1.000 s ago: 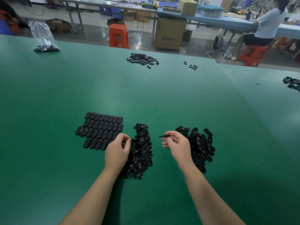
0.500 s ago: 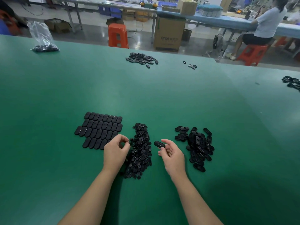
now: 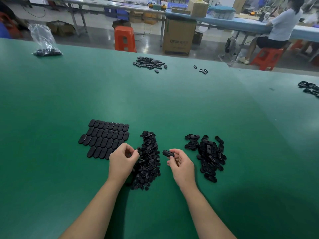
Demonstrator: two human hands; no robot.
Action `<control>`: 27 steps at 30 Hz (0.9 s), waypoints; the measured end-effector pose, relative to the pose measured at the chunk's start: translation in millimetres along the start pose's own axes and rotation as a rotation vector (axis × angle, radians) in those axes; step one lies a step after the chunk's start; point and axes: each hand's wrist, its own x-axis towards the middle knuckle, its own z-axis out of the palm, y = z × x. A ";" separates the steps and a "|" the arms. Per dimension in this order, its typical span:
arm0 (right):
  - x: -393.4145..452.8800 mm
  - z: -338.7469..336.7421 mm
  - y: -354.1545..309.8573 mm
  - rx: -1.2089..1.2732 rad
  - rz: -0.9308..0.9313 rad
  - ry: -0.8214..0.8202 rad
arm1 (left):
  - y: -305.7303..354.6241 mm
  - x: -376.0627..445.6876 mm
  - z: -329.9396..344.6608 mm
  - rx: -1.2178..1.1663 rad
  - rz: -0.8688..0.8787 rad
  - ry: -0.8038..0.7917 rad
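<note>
On the green table (image 3: pixel 155 100) lie three groups of black plastic parts. At the left is a neat grid of oval pieces (image 3: pixel 105 138). In the middle runs a long heap of small round parts (image 3: pixel 149 159). At the right sits a loose pile of oval shells (image 3: pixel 209 156). My right hand (image 3: pixel 181 165) pinches one black oval shell (image 3: pixel 168 153) between thumb and fingers, just right of the middle heap. My left hand (image 3: pixel 122 161) rests at the heap's left edge with fingertips pinched together; whether a small part is between them is hidden.
Further back lie another heap of black parts (image 3: pixel 149 63), a few loose rings (image 3: pixel 202 70), a clear bag of parts (image 3: pixel 45 44) at far left and more parts (image 3: pixel 310 88) at the right edge. Beyond the table stand orange stools, a cardboard box and a seated person.
My right hand has left the right pile with one oval shell and carried it leftwards towards the middle heap. My left hand has stayed at the heap's left edge.
</note>
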 end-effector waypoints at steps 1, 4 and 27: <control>0.0 -0.1 0.3 -0.001 -0.001 0.001 | 0.1 0.9 -0.7 -0.014 -0.008 -0.008; 0.2 -0.2 1.0 0.014 0.000 -0.003 | 3.9 2.1 -1.8 -0.050 -0.013 -0.059; -0.1 -2.2 1.8 0.023 -0.036 -0.004 | 65.1 -18.3 48.2 -0.580 -0.298 -0.372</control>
